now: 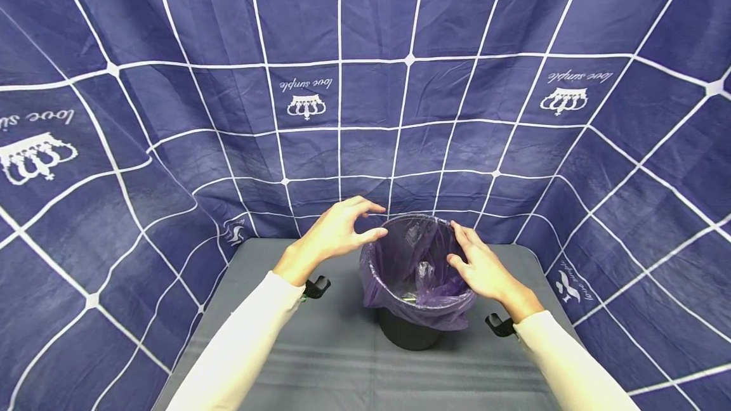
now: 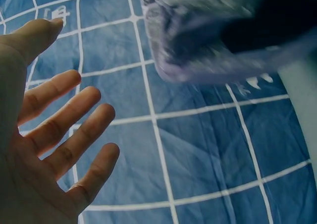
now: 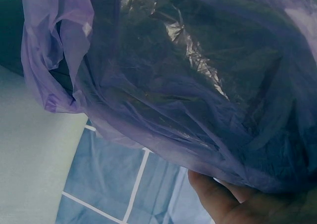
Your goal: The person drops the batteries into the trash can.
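Note:
A round black trash bin (image 1: 407, 333) stands on the grey surface, lined with a thin purple trash bag (image 1: 419, 313). The bag's edge is folded out over the rim and hangs loosely down the outside. My left hand (image 1: 338, 228) hovers at the bin's left rim, fingers spread and holding nothing; the left wrist view shows its palm apart from the bag (image 2: 183, 65). On the other side my right hand (image 1: 482, 268) lies at the right rim with its fingers extended. In the right wrist view, its fingertips are partly hidden by the bag (image 3: 148, 120).
The grey padded surface (image 1: 320, 347) extends around the bin. Blue cloth (image 1: 371, 100) with white grid lines and crown prints hangs behind it and along both sides. Black camera mounts (image 1: 317, 287) sit on both wrists.

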Demonstrator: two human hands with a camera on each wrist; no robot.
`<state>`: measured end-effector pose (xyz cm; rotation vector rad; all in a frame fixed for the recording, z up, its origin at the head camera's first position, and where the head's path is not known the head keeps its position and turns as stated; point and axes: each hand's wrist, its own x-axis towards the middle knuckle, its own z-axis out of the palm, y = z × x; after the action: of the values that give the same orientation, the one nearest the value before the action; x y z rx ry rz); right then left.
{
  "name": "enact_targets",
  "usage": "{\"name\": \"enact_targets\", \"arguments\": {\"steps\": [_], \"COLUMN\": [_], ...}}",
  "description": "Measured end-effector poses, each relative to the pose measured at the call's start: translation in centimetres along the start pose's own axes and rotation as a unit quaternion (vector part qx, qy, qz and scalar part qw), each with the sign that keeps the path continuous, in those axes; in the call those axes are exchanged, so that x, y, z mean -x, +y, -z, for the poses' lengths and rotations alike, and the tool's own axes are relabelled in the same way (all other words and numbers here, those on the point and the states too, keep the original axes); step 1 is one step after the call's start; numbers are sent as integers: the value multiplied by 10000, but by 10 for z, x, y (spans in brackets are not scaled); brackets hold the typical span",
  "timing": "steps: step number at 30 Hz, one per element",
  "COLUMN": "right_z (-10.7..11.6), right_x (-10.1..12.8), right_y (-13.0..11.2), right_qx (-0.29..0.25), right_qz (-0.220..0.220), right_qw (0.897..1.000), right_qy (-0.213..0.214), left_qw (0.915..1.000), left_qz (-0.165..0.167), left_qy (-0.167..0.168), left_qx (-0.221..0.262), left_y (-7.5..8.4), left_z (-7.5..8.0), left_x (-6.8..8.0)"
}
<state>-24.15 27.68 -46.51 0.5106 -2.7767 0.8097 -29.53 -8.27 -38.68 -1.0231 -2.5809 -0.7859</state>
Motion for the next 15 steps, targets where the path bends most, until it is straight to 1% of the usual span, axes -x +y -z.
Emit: {"name": "enact_targets", "arguments": {"steps": [6, 10, 15], "right_z": [2, 2, 0], "right_x": [1, 0, -1], "right_y": [-1, -1, 0], "right_qx": [-19, -46, -48], "right_qz": [-18, -40, -19], "right_qw": [10000, 10000, 10000], "right_qy": [-8, -40, -36], "left_qw": [9997, 9996, 9993], "left_qz": [-43, 64, 150], "left_qy": [212, 258, 336], "left_qx": [60, 133, 87], "left_y": [-23, -38, -58], "left_z": [3, 6, 9], "left_x": [18, 33, 54]}}
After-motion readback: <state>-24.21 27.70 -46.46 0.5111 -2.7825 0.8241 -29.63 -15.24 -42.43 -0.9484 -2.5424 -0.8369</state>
